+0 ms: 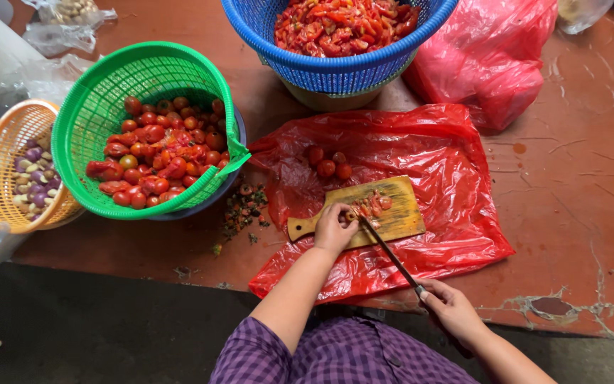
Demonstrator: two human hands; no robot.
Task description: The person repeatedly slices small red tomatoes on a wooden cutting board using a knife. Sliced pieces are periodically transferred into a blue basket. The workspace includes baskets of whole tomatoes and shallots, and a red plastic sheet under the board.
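The left hand (pixel 333 229) curls down over a small tomato (pixel 350 214) at the near edge of a wooden cutting board (pixel 399 213), fingers bent and pinning the fruit to the wood; the tomato is mostly hidden under the fingertips, so its cut state cannot be told. The right hand (pixel 449 306) is closed around the handle of a long knife (pixel 386 250), whose thin dark blade runs up and away from that hand to meet the board just beside the left fingers. Just beyond the left hand, chopped red and orange tomato pieces (pixel 374 203) lie on the board; the board rests on a red plastic sheet (pixel 449 171), and 4 whole tomatoes (pixel 327 163) sit on that sheet farther out. Well to the left of the left hand, a green basket (pixel 101 99) holds whole red tomatoes, some with orange or green patches; beyond it to the left, an orange basket (pixel 1 171) holds small purple shallots and pale cloves. Far ahead of both hands, a blue basket (pixel 335 67) is filled with cut red tomato; a bunched red bag (pixel 492 57) lies to its right.
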